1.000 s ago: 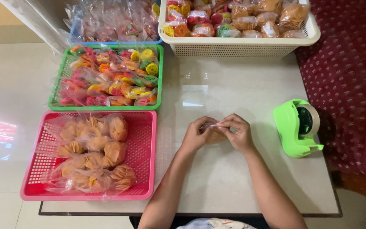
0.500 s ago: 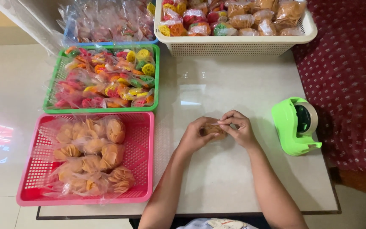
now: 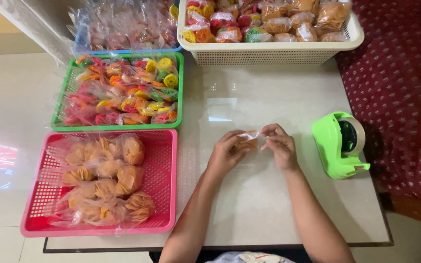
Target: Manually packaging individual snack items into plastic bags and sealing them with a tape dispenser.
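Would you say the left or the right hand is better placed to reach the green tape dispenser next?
Probably the right hand: it is on the same side as the green tape dispenser, with bare table between them. The left hand holds the small clear packet and would have to cross over.

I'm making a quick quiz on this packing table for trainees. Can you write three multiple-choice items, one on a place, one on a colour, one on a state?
1. Where is the tape dispenser?
A. beside the person's right hand, by the table's right edge
B. inside the pink basket
C. on the floor

2. What colour is the basket holding the multicoloured snack bags?
A. blue
B. green
C. white

3. How is the small clear packet held?
A. lying alone on the table
B. between both hands
C. in the left hand only

Answers: 1 A, it stands at the right edge; 2 B, the green basket holds them; 3 B, fingers of both hands pinch it.
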